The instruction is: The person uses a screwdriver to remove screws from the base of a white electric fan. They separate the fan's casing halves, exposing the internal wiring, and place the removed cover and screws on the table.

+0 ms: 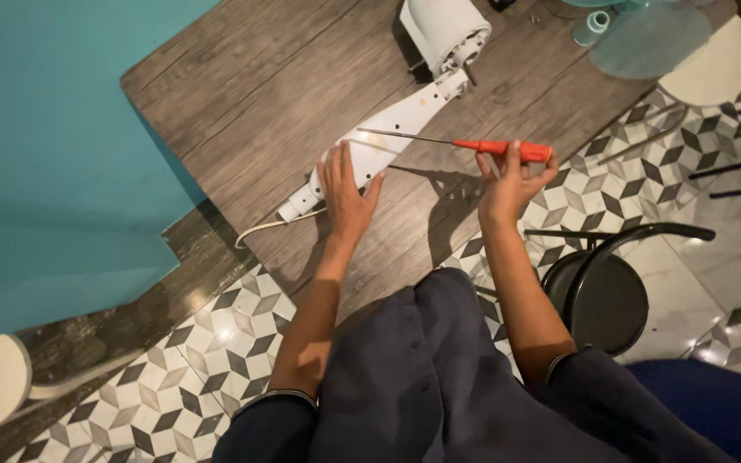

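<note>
While the white fan stem (379, 141) lay flat on the wooden table (242, 120), its long axis ran on a slant from the cable end near the person up and away to the motor housing (443, 30) at the far edge. The left hand (345, 189) rested on the lower part of that stem, palm down and fingers spread, pressing on it rather than closing around it. The right hand (508, 180) was clenched around the orange handle of a long screwdriver (465, 144), whose thin metal shaft reached leftward, almost level, so that its tip met the stem just above the left hand's fingertips. So the stem lay to the left of the right hand, crossed by the tool at a sharp angle, and the left hand was plainly the nearer of the two. A white power cord (259, 230) trailed off the stem's near end over the table edge. Further out, translucent teal fan blades (645, 39) sat at the table's far corner, well apart from both hands, and a round black stool (602, 296) stood on the patterned tile floor (190, 377) just right of the right forearm. Nothing lay between the screwdriver tip and the stem
</note>
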